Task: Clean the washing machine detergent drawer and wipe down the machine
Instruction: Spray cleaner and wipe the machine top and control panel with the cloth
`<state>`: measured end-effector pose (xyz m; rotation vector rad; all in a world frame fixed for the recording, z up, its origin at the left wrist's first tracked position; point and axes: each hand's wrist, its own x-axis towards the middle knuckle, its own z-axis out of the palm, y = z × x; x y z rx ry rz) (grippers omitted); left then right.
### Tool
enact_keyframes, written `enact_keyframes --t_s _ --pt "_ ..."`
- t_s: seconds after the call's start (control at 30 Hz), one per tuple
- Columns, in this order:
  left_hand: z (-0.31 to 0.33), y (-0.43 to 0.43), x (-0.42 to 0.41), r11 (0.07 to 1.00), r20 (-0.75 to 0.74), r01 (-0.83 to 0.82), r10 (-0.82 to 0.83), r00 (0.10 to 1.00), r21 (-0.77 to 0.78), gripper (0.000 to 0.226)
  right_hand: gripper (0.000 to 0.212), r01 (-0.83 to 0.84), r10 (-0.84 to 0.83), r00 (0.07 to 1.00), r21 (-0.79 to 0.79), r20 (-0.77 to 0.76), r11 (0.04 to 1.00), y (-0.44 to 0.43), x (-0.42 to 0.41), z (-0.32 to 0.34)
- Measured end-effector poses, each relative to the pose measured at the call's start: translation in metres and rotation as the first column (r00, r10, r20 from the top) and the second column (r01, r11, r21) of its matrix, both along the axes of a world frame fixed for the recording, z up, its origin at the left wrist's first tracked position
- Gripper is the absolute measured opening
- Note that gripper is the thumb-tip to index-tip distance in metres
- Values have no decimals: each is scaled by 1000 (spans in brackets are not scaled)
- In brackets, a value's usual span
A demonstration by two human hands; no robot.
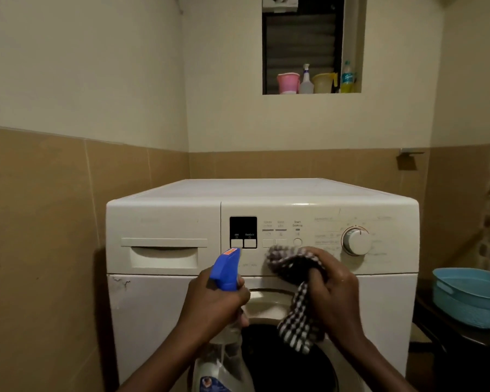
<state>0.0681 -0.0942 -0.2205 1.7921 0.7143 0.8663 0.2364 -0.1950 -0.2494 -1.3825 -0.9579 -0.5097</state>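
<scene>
A white front-loading washing machine (pixel 164 301) fills the middle of the view. Its detergent drawer (pixel 163 253) at the upper left is closed. My left hand (pixel 212 304) grips a spray bottle (pixel 227 270) with a blue trigger head, nozzle aimed at the control panel. My right hand (pixel 333 292) holds a bunched black-and-white checked cloth (pixel 292 267) pressed against the panel below the buttons, left of the white dial (pixel 356 240). Part of the cloth hangs down over the dark door opening (pixel 269 360).
A blue plastic basket (pixel 470 295) sits on a dark stand to the right of the machine. A wall niche above holds a pink cup (pixel 288 82), a spray bottle (pixel 306 80), a yellow jug (pixel 324 82) and a green bottle (pixel 347 77). Tiled walls close in on both sides.
</scene>
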Motion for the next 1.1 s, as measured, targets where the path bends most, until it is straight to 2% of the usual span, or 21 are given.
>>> enact_keyframes --t_s 0.1,0.17,0.3,0.4,0.53,0.63,0.7,0.77,0.8,0.87,0.9,0.93,0.97,1.0,1.07,1.1 --pt "15 -7 17 999 2 37 -37 999 40 8 24 7 32 956 132 -293 991 -12 13 12" --pt "24 -12 29 996 6 68 -69 998 65 7 21 8 67 913 181 -402 984 -19 23 16" --pt "35 -21 49 994 30 89 -91 995 70 4 17 57 63 848 208 -527 976 -32 39 22" --pt "37 -27 55 988 35 143 -145 989 63 6 13 57 120 791 267 -600 962 -40 49 27" --pt "27 -29 58 987 -53 137 -132 990 86 7 22 52 160 752 299 -640 953 -52 56 41" --pt "18 -28 55 987 -110 143 -135 985 69 7 27 25 269 661 380 -701 925 -60 61 50" --pt "13 -29 52 989 -112 138 -131 985 52 11 23 57 319 596 435 -737 899 -64 70 52" --pt "9 -28 50 992 -136 111 -102 985 56 12 24 33 422 583 539 -694 842 -67 89 51" --pt "7 -27 50 994 -158 98 -88 983 56 13 37 -41 562 516 637 -646 769 -68 108 46" --pt "4 -27 48 995 -186 89 -78 979 53 15 81 -100 603 473 641 -642 761 -75 131 40" --pt "3 -27 47 994 -188 98 -87 978 51 14 77 -135 624 483 652 -614 746 -80 109 55" --pt "3 -28 46 992 -187 117 -106 977 49 12 54 -151 627 499 652 -598 743 -86 87 67" --pt "2 -29 44 989 -187 141 -131 973 41 11 31 -191 691 457 697 -560 691 -90 77 74" --pt "3 -31 44 986 -194 167 -160 968 23 13 21 -200 737 447 746 -507 635 -90 68 77" --pt "1 -35 44 984 -237 179 -178 955 -20 15 19 -190 733 514 773 -446 605 -87 56 83" --pt "-1 -36 46 985 -262 170 -170 950 -24 16 29 -188 728 552 789 -408 585 -83 56 84"
